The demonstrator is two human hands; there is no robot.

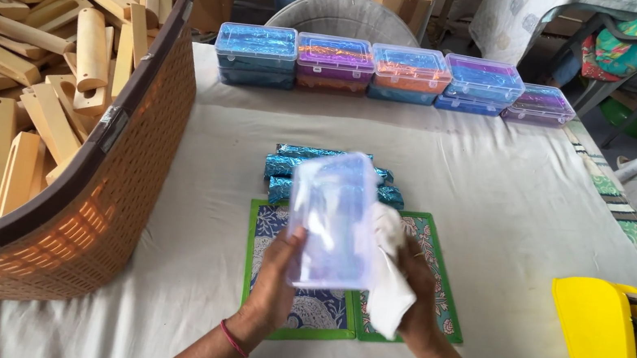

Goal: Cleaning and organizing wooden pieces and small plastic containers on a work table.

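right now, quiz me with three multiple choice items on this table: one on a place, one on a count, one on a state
1. Where is the yellow tape dispenser?
A. lower right of the table
B. inside the basket
C. beside the far boxes

2. How many filled boxes stand in the far row?
A. three
B. five
C. eight

3. What does the left hand hold?
A. a wooden piece
B. nothing
C. a clear plastic box

Answers: 1 A, it sits at the lower right edge. 2 B, five lie side by side. 3 C, fingers grip its lower edge; the right hand holds a white cloth.
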